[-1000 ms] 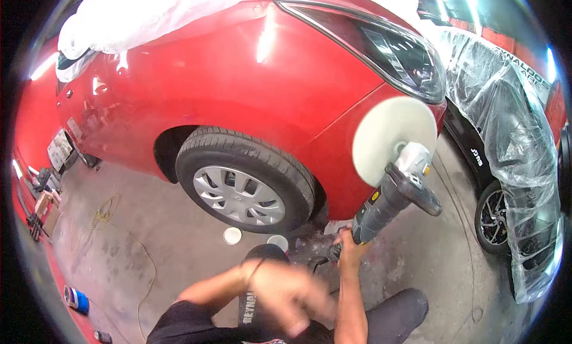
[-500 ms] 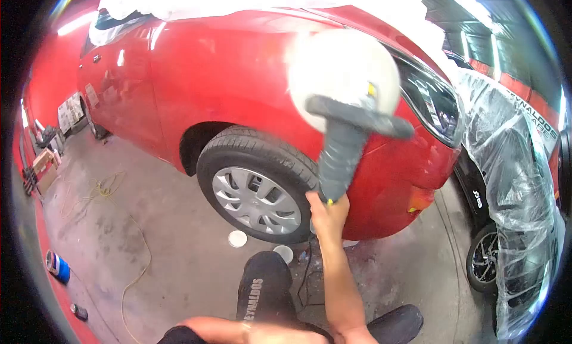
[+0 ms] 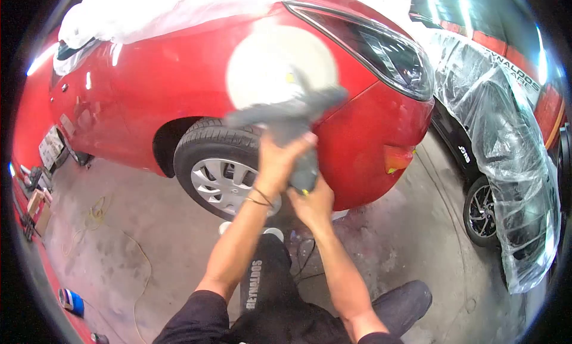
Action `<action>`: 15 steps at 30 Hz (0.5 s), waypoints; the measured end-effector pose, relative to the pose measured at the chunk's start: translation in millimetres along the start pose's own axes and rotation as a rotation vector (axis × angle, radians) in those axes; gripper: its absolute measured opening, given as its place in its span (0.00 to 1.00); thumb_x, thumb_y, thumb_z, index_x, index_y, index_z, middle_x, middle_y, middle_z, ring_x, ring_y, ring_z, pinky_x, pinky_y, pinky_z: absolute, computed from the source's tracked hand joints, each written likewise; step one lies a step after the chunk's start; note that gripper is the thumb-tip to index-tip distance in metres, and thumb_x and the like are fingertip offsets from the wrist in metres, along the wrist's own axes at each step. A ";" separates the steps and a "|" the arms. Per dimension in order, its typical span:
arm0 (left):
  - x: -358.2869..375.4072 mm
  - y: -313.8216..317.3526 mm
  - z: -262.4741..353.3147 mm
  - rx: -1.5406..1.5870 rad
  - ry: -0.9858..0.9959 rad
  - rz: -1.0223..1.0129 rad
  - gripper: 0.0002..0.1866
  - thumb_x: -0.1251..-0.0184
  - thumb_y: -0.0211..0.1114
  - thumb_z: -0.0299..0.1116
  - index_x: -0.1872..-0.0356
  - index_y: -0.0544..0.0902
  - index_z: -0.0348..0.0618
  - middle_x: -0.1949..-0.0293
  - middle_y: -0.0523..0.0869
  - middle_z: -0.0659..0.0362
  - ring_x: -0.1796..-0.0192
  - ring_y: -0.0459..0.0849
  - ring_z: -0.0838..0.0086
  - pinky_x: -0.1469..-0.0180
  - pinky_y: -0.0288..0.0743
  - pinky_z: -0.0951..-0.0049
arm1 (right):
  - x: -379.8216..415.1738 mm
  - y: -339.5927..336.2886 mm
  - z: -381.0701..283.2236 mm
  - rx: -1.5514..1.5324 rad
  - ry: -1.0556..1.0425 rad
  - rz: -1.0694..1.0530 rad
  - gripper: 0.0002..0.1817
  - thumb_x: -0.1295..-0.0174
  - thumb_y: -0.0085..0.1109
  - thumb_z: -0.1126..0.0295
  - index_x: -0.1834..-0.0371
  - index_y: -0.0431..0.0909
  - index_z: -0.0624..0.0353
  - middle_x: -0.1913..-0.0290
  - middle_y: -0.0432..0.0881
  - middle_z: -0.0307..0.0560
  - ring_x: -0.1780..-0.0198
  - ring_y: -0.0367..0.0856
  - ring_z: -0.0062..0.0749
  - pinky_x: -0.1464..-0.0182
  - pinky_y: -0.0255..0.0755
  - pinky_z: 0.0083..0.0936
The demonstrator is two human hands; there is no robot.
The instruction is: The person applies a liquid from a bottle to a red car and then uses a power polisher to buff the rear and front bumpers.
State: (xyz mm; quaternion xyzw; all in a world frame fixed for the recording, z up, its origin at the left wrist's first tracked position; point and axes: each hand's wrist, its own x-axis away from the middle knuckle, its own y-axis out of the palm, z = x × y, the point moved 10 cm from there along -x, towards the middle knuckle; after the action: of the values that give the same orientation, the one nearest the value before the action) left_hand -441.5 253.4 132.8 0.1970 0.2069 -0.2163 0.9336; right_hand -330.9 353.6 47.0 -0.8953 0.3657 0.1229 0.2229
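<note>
Both my hands are on a dark grey polisher [image 3: 305,165] with a round white pad [image 3: 256,67]. My left hand [image 3: 276,165] is closed around the body below the crosswise side handle [image 3: 325,99], thumb laid over the top. At the rear end of the machine, my right hand [image 3: 313,202] wraps around the grip. The pad lies over the front fender of a red car [image 3: 196,76], between the wheel [image 3: 223,177] and the headlight [image 3: 381,49]. Pad and handle are blurred by motion.
White sheeting [image 3: 149,7] covers the car's top. To the right stands a dark car under clear plastic [image 3: 476,93]. Pale round lids [image 3: 274,232] lie near my knee. A yellow cord [image 3: 146,272] and a blue can [image 3: 71,301] are on the floor at left.
My left hand has come up from the bottom edge and taken hold of the polisher. The pad now appears farther left on the fender, and the view has shifted towards the headlight.
</note>
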 end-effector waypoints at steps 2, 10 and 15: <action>23.4 46.7 -5.3 -0.120 0.076 -0.079 0.31 0.40 0.90 0.41 0.41 0.87 0.35 0.47 0.93 0.54 0.45 0.90 0.68 0.38 0.85 0.63 | 17.0 -23.1 45.5 -0.136 0.064 0.029 0.35 0.41 0.84 0.63 0.31 0.81 0.61 0.43 0.93 0.62 0.39 0.93 0.55 0.36 0.83 0.46; 79.5 179.6 -105.4 -0.389 -0.039 -0.492 0.51 0.53 0.87 0.48 0.30 0.73 0.30 0.59 0.92 0.34 0.51 0.94 0.38 0.46 0.87 0.49 | 74.5 -69.0 191.4 -0.640 0.214 0.452 0.20 0.28 0.76 0.69 0.37 0.83 0.62 0.43 0.89 0.40 0.45 0.88 0.28 0.43 0.81 0.32; 88.1 152.4 -108.2 -0.609 -0.071 -0.557 0.54 0.53 0.87 0.49 0.28 0.70 0.26 0.61 0.91 0.35 0.53 0.95 0.39 0.47 0.87 0.49 | 88.8 -15.2 227.4 -0.812 0.207 0.338 0.24 0.26 0.75 0.68 0.32 0.79 0.61 0.39 0.87 0.41 0.41 0.86 0.31 0.39 0.81 0.34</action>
State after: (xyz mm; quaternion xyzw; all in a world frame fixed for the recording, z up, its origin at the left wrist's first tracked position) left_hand -327.7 400.8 43.2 -0.1595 0.2746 -0.3962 0.8615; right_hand -270.6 421.1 -180.2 -0.8454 0.4494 0.2008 -0.2075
